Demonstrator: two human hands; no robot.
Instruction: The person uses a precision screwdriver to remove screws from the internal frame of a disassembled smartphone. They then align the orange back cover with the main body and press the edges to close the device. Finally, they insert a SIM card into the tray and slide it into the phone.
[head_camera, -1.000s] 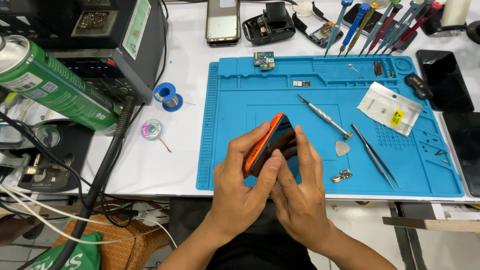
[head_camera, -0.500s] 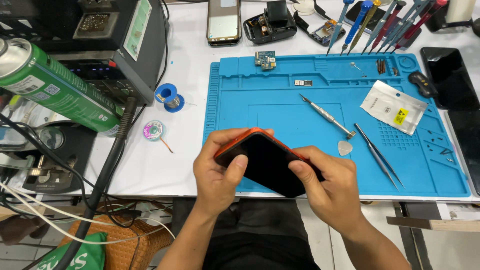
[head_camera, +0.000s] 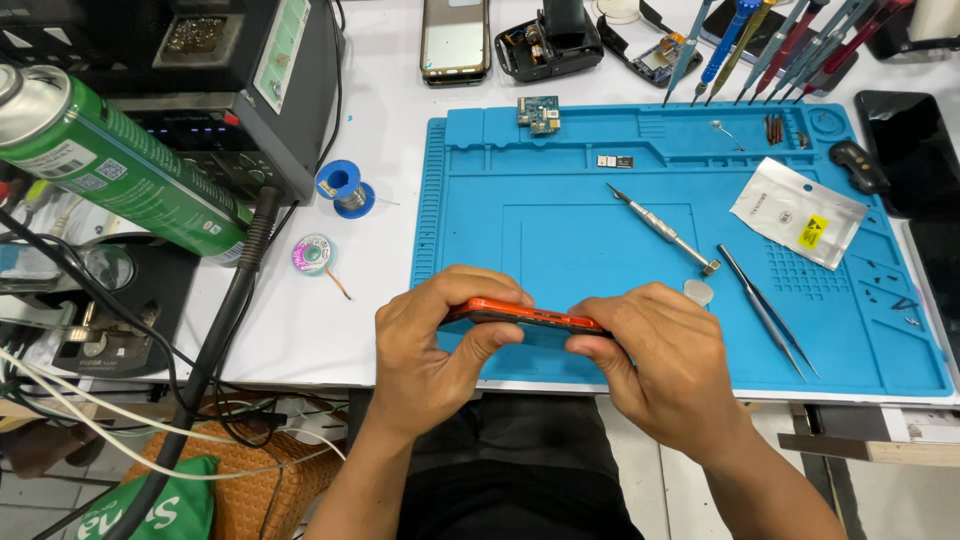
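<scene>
While both hands pinch it, the orange-edged phone (head_camera: 525, 316) lies edge-on at lower centre, long axis left to right. Left hand (head_camera: 435, 345) grips its left end, right hand (head_camera: 655, 360) its right, over the blue mat (head_camera: 560, 230).

Slim rectangular phone with orange edge frame (head_camera: 525, 316) showing bright orange along its side. Rubbery work mat (head_camera: 560, 210) showing blue all over. Tabletop (head_camera: 385, 270) appearing white. Tall spray can (head_camera: 120, 170) wearing green with white label patches. Flat plastic pouch (head_camera: 797, 212) looking silver-grey, carrying yellow sticker. Small solder spool (head_camera: 343, 186) showing blue. Slim metal tweezers (head_camera: 765, 310) gleaming dark grey. Lap fabric (head_camera: 520, 480) appearing black.
</scene>
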